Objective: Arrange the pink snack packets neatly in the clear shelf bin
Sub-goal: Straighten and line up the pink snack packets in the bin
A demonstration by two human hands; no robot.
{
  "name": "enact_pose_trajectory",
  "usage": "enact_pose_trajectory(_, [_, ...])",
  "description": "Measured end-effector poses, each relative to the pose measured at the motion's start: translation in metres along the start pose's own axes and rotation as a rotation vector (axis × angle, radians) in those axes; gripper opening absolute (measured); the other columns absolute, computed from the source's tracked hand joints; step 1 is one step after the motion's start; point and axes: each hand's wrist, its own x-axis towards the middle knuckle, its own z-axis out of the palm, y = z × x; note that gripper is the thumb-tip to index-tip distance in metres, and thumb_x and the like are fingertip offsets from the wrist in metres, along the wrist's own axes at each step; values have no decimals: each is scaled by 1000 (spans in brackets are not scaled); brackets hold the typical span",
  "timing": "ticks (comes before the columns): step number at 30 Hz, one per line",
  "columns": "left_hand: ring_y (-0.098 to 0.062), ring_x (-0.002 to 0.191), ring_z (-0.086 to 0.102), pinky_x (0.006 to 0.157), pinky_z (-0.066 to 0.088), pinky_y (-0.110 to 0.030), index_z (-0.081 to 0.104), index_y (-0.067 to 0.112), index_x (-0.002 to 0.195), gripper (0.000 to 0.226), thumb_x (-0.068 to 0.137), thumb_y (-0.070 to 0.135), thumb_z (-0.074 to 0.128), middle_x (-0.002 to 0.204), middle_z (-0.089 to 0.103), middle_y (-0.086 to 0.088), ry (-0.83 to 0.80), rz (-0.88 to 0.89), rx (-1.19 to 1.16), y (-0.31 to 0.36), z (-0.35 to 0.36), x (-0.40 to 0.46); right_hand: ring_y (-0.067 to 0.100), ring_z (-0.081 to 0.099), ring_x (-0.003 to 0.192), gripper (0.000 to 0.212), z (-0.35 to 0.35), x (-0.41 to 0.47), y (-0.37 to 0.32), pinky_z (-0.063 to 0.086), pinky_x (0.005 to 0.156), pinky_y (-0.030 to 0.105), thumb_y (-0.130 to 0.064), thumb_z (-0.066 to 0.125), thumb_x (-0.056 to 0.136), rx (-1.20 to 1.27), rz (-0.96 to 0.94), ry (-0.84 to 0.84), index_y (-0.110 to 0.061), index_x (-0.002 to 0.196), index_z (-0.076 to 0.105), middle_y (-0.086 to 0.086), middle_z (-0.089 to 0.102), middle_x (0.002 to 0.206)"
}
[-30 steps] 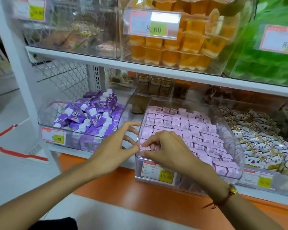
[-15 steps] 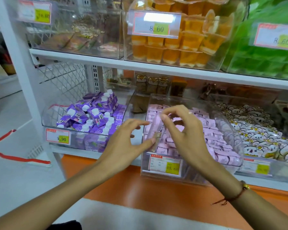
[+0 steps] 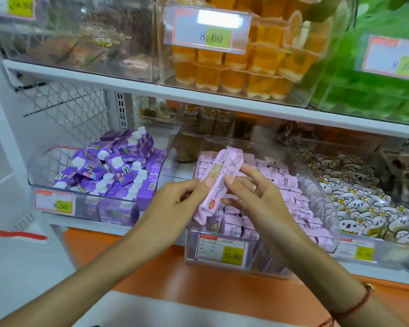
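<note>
both hands [image 3: 222,197] grip pink packets [image 3: 219,182], maybe 2, over bin [image 3: 316,185].

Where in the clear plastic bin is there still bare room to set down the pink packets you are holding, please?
The front-left corner of the clear plastic bin, behind its price label and below the held pink packets, looks sparser. The middle and right side are crowded with rows of pink snack packets. Both the left hand and right hand hover there.

Above the clear plastic shelf bin [image 3: 250,260]: open room up to the white shelf board [image 3: 198,95].
Bin's front left: blocked by both hands gripping a bunch of pink snack packets [image 3: 219,182].
Left: clear bin of purple cartons [image 3: 109,171] just beside.
Right: clear bin of white cartoon-print packets [image 3: 364,199] adjoining.
</note>
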Motion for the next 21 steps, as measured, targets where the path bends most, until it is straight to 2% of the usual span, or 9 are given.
enact_pose_trajectory(2, [-2,73,59,72,52,-30,70,36,89,36,80,66,52,79,67,14,34,50,132,0,1,3,10,70,83,35,-4,4,-3,54,71,17,-21,62,88,26,16,2,-19,122,57,2,72,93])
enact_pose_trajectory(3, [1,80,60,75,50,-26,69,40,95,34,78,66,55,85,65,16,56,77,175,1,1,4,10,70,83,38,-4,6,-5,54,71,17,-24,65,86,17,13,5,-22,122,56,0,72,94])
enact_pose_trajectory(5, [0,85,60,70,47,-14,62,43,107,45,69,67,66,93,64,15,81,82,173,6,1,3,11,71,82,42,-5,8,-6,55,71,17,-31,70,79,-29,-9,31,-29,118,55,-4,71,93])
enact_pose_trajectory(8, [-10,89,65,71,51,-18,51,36,120,63,62,53,69,100,69,2,28,2,68,6,-3,0,8,70,81,48,-4,8,-8,56,72,19,-42,72,70,-88,-12,29,-34,114,55,-7,69,93])
enact_pose_trajectory(10, [-9,87,65,73,51,-17,54,31,119,57,66,49,64,97,72,-2,-32,-59,-12,9,-7,-3,6,68,81,48,-2,7,-9,52,69,18,-43,68,74,-77,7,-27,-32,119,56,-5,68,105])
enact_pose_trajectory(12, [-10,84,65,72,51,-17,59,27,114,47,71,44,61,93,73,-2,-69,-140,-115,10,-9,-4,4,67,81,43,-1,5,-8,50,65,14,-33,64,84,-53,12,-81,-29,126,56,-3,67,112])
enact_pose_trajectory(14, [-12,85,68,72,53,-19,63,27,107,35,74,36,61,92,74,-1,-85,-187,-173,10,-10,-5,0,65,87,44,1,2,-7,50,68,11,-24,64,87,-165,-41,-70,-30,129,53,-5,65,114])
enact_pose_trajectory(17, [-4,86,68,69,53,-16,66,31,101,19,85,25,59,89,74,8,-62,-153,-162,11,-10,-7,2,64,90,46,2,-5,-6,51,77,13,-18,68,83,-216,-197,-13,-31,125,52,-3,66,110])
enact_pose_trajectory(21, [-2,95,66,73,52,-13,70,28,103,30,77,41,59,98,72,10,-25,-20,-152,21,-11,-12,5,64,88,48,6,-14,-8,50,75,14,-15,70,82,-210,-362,-20,-29,125,54,-3,66,103])
